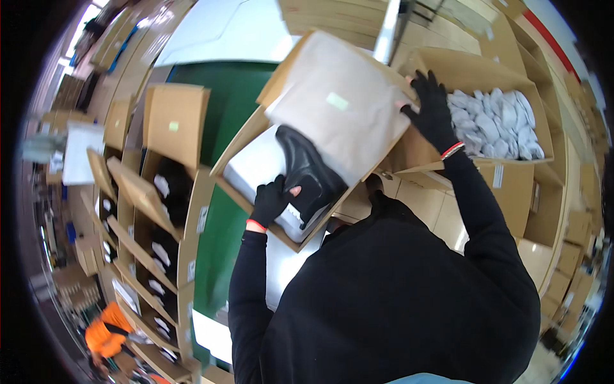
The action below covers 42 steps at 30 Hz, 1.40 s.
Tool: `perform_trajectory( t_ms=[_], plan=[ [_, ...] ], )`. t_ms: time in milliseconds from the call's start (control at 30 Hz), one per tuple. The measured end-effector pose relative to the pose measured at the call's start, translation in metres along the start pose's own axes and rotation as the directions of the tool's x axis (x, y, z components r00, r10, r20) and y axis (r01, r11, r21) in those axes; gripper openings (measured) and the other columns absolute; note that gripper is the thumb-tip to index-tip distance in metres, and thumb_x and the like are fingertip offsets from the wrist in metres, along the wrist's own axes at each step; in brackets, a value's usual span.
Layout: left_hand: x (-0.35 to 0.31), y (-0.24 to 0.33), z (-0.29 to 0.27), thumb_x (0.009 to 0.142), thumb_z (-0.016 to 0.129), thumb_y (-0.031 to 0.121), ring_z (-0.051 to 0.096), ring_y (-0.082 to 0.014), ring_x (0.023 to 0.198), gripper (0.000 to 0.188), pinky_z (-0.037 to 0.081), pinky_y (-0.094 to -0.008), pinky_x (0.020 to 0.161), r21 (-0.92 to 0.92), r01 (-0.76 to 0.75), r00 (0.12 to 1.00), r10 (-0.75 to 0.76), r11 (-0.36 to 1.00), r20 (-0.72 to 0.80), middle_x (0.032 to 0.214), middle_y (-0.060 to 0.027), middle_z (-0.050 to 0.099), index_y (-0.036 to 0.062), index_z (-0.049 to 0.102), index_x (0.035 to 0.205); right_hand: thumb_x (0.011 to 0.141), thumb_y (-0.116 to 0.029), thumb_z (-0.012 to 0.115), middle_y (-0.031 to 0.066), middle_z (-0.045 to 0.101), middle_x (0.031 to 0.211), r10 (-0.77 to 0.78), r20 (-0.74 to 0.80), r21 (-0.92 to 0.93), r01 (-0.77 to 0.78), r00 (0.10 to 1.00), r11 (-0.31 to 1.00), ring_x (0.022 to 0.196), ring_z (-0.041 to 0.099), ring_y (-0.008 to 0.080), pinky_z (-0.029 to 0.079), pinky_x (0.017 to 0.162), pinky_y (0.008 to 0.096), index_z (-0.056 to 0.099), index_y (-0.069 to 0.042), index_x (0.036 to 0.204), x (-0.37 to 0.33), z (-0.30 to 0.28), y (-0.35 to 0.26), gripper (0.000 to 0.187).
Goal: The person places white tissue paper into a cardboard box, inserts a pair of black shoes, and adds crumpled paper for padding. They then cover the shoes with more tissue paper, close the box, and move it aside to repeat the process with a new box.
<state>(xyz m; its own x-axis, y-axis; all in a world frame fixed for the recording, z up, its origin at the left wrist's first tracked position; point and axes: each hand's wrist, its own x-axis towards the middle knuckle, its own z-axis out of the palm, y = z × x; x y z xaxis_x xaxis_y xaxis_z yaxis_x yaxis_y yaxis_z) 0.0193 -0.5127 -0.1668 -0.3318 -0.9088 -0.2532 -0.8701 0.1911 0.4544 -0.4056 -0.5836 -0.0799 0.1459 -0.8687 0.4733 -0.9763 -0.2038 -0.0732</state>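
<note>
A black ankle boot (pixel 307 173) lies tilted in an open cardboard shoe box (pixel 297 245), on white paper lining. My left hand (pixel 271 202), in a black glove with bare fingertips, is closed on the boot's lower side; part of its grip is hidden. The box lid, covered inside by pale wrapping paper (pixel 345 77) with a small light green label, leans back at the far side. My right hand (pixel 433 110), gloved the same way, has its fingers spread at the right edge of the paper and lid.
To the right, a large carton (pixel 473 67) holds several crumpled grey-white bundles (pixel 495 125). Open shoe boxes (pixel 144 192) with dark contents stand in a row on the left, beside a green work surface (pixel 214 243). A person in orange (pixel 107 329) is at the lower left.
</note>
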Motion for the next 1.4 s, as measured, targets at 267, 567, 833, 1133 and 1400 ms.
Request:
perform_trajectory(
  t_ms=[267,567,833,1133,1400],
  plan=[
    [0.011,0.036,0.026,0.084,0.060,0.043,0.048,-0.0336,0.109,0.052,0.035,-0.0487,0.091,0.297,0.024,0.967,0.053,0.955,-0.249,0.113,-0.0166,0.055,0.0018,0.057,0.115,0.079,-0.037,0.066,0.0177,0.061,0.115,0.344,0.462,-0.081,-0.348,0.817,0.934,0.106,0.059,0.0328,0.047,0.090,0.0419,0.060,-0.004,0.117,-0.066,0.035,0.263,0.050],
    [-0.019,0.164,0.029,0.087,0.063,0.015,0.058,-0.0248,0.098,0.027,0.044,-0.0344,0.088,-0.299,0.242,0.747,-0.374,0.923,-0.549,0.106,-0.0121,0.062,0.0018,0.061,0.111,0.065,-0.041,0.073,0.0173,0.056,0.124,0.079,0.747,0.025,-0.147,0.660,0.989,0.114,0.053,0.0325,0.042,0.098,0.0430,0.054,-0.007,0.123,-0.053,0.198,0.249,0.069],
    [-0.079,0.163,0.082,0.073,0.071,0.013,0.062,-0.0312,0.090,0.039,0.049,-0.0412,0.077,-0.098,0.393,0.826,-0.398,0.914,-0.398,0.099,-0.0115,0.066,0.0101,0.062,0.111,0.060,-0.037,0.077,0.0180,0.056,0.122,-0.224,0.737,0.324,-0.043,0.638,0.945,0.113,0.053,0.0343,0.042,0.097,0.0434,0.054,-0.006,0.121,-0.076,0.302,0.201,0.072],
    [-0.123,0.145,0.093,0.076,0.072,0.023,0.064,-0.0266,0.095,0.041,0.051,-0.0366,0.080,-0.390,0.458,0.760,-0.579,0.799,-0.295,0.101,-0.0110,0.067,0.0103,0.062,0.115,0.054,-0.031,0.079,0.0187,0.061,0.108,-0.191,0.715,0.302,-0.051,0.673,0.952,0.104,0.057,0.0357,0.045,0.090,0.0449,0.060,-0.005,0.108,-0.059,0.316,0.324,0.063],
    [-0.060,0.213,-0.074,0.078,0.074,0.027,0.054,-0.0287,0.117,0.075,0.041,-0.0325,0.098,-0.454,0.144,0.866,-0.334,0.879,-0.373,0.128,-0.0160,0.053,0.0075,0.037,0.141,0.085,-0.008,0.059,0.0011,0.055,0.090,0.073,0.254,0.856,-0.259,0.965,0.447,0.082,0.053,0.0116,0.045,0.073,0.0264,0.055,-0.002,0.102,0.087,-0.052,0.212,0.019]
  ],
)
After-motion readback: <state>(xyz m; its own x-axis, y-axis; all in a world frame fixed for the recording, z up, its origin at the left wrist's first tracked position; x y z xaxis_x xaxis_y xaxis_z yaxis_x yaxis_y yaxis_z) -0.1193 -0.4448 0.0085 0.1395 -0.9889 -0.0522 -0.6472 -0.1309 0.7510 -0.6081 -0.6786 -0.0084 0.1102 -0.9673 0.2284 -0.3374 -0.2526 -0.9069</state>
